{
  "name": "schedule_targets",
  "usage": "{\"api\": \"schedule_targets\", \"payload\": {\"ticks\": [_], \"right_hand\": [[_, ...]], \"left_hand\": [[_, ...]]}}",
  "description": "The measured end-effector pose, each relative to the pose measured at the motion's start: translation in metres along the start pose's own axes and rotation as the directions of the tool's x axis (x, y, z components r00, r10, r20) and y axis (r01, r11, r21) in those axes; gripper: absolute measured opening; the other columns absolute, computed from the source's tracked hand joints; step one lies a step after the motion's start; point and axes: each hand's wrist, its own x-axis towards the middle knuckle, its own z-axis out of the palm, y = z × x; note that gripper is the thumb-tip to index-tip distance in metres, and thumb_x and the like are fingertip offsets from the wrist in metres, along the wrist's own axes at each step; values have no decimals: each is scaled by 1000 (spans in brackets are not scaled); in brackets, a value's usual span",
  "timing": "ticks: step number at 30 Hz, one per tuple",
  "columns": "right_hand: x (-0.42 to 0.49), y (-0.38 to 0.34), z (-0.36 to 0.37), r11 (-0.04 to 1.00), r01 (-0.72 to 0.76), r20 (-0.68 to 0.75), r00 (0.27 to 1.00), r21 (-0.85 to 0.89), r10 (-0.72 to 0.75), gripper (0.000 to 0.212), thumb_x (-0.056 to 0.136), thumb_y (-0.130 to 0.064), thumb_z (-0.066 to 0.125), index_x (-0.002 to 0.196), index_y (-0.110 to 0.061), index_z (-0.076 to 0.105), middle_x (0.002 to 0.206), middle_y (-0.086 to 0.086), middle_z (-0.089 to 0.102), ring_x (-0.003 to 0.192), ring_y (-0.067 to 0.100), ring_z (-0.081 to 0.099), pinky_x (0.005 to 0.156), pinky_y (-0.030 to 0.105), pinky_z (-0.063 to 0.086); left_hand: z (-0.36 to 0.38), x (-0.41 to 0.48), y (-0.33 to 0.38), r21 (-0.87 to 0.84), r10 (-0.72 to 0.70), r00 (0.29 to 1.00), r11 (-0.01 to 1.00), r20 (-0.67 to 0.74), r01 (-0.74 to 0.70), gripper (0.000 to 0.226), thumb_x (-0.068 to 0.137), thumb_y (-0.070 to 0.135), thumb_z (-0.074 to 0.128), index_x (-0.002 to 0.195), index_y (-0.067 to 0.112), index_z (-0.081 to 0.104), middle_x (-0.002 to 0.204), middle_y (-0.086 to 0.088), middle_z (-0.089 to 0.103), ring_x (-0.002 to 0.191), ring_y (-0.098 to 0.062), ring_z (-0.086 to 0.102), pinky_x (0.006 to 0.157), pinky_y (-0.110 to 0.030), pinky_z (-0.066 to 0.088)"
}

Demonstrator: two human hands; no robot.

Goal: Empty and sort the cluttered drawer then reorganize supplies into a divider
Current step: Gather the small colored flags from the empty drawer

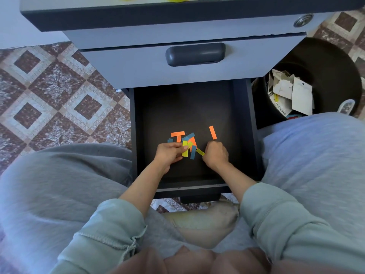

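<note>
**Drawer nearly bare, only paper strips left**

A person sits on the floor before the open bottom drawer (187, 107), both hands inside it. The drawer holds nothing visible except a small scatter of coloured strips (177, 133), orange, blue and yellow, lying near its front. The left hand (167, 153) pinches a few yellow pieces (185, 149) between thumb and fingers. The right hand (216, 155), fingers curled, appears to nip the end of another yellow strip (200, 152). One orange strip (213, 132) lies apart, just beyond the right hand. A bin (325, 62) beside the cabinet holds torn paper (292, 91). By these signs the emptying is close to done, with the last strips being gathered. No divider is in view, so the refilling looks yet to begin.
</note>
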Motion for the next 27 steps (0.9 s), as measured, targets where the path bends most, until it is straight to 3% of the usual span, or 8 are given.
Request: {"api": "schedule_targets", "payload": {"ticks": [2,6,8,12,16,19,24,27], "right_hand": [[-3,0,-3,999,-12,-4,1000,44,13,19,90,-11,61,107,-4,62,106,12,62,96,24,63,70,27,47],[-5,-5,-18,941,-27,-67,996,338,53,25,85,-4,65,109,-4,64,112,12,62,106,26,59,81,29,48],[-10,-12,-29,884,1,-65,997,467,33,17,84,-2,64,100,-6,68,108,11,65,99,23,62,82,31,53],[-38,-25,-53,692,34,1,999,721,-51,21,87,-1,60,69,-13,65,87,18,70,64,20,66,50,24,54],[-78,-34,-75,455,24,76,977,890,-199,10,89,-1,58,86,1,67,83,23,69,60,23,69,59,31,59],[-101,-36,-89,324,60,40,955,944,-293,13,88,-2,60,94,7,68,84,24,70,68,27,71,60,29,59],[-128,-39,-109,251,153,-54,931,956,-361,21,93,-12,55,96,4,67,87,24,70,74,30,71,64,32,60],[-139,-42,-118,269,285,-152,892,920,-425,15,87,-11,63,95,1,67,85,20,70,74,29,71,65,31,59]], "left_hand": [[-2,-3,3,-33,9,1000,999,-11,-9,20,83,9,67,103,11,62,103,-4,63,96,-13,59,84,-27,50],[-7,-15,14,-34,76,997,996,-15,-77,22,85,14,67,106,14,62,94,-1,64,83,-9,56,69,-20,46],[-8,-24,20,-40,123,992,992,2,-123,19,86,15,65,105,13,62,90,-1,64,79,-9,55,66,-21,44],[-6,-50,33,-76,234,969,971,83,-228,3,88,13,62,91,13,64,78,0,65,69,-9,54,59,-20,40],[-12,-79,45,-117,359,928,930,97,-348,11,87,10,64,76,10,63,62,0,60,53,-8,50,57,-20,43],[-18,-102,51,-118,435,894,898,107,-423,9,86,10,64,77,9,64,63,1,62,52,-4,55,52,-16,46],[-21,-133,63,-69,539,840,842,59,-535,11,85,13,67,74,13,64,66,4,62,56,-3,56,51,-14,43],[-19,-144,71,-49,577,816,816,25,-576,10,83,15,68,74,14,65,67,3,60,64,-8,54,60,-20,42]]}}
